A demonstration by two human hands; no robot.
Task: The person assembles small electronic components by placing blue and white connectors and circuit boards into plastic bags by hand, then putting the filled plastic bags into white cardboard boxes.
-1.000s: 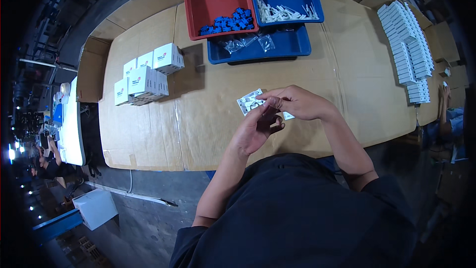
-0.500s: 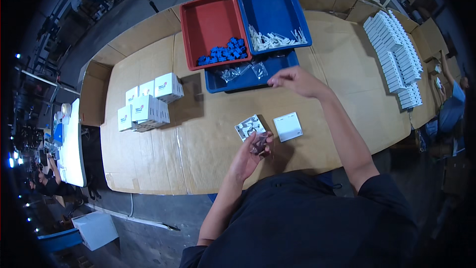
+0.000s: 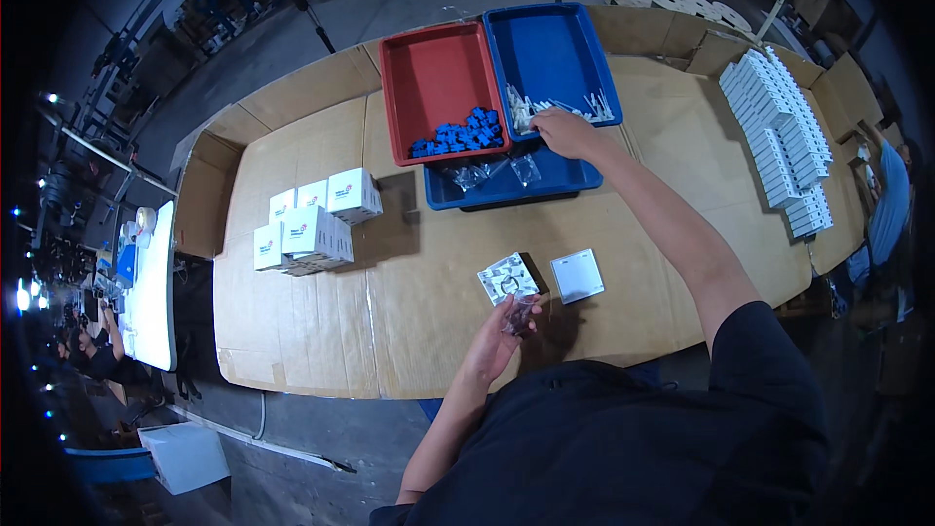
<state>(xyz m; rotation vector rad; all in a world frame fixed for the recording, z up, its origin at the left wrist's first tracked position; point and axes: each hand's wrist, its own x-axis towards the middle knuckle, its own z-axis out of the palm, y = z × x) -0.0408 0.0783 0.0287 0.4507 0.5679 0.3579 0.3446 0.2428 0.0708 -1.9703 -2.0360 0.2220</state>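
Observation:
My left hand (image 3: 491,343) is closed around a small clear plastic bag (image 3: 519,318), whose contents are too dim to name. Just beyond it lies an open white box (image 3: 507,278) with a grey-patterned inside and a dark ring-like shape on it. A flat white square piece (image 3: 578,276) rests to the right of that box. My right hand (image 3: 567,132) reaches over the near rim of the upper blue tray (image 3: 543,44). Its fingers are bent together at the white stick-like pieces (image 3: 521,107); what they pinch, if anything, is hidden.
A red tray (image 3: 435,68) holds several blue plastic pieces (image 3: 463,134). Under both trays sits another blue tray (image 3: 575,177) with clear plastic bags (image 3: 524,170). White boxes (image 3: 317,232) stand at left, stacked white boxes (image 3: 776,136) at right. Cardboard walls (image 3: 282,88) edge the table.
My right hand has moved forward from above the lower blue tray to the white pieces in the upper one. My left hand still holds the bag. The whole view has shifted slightly.

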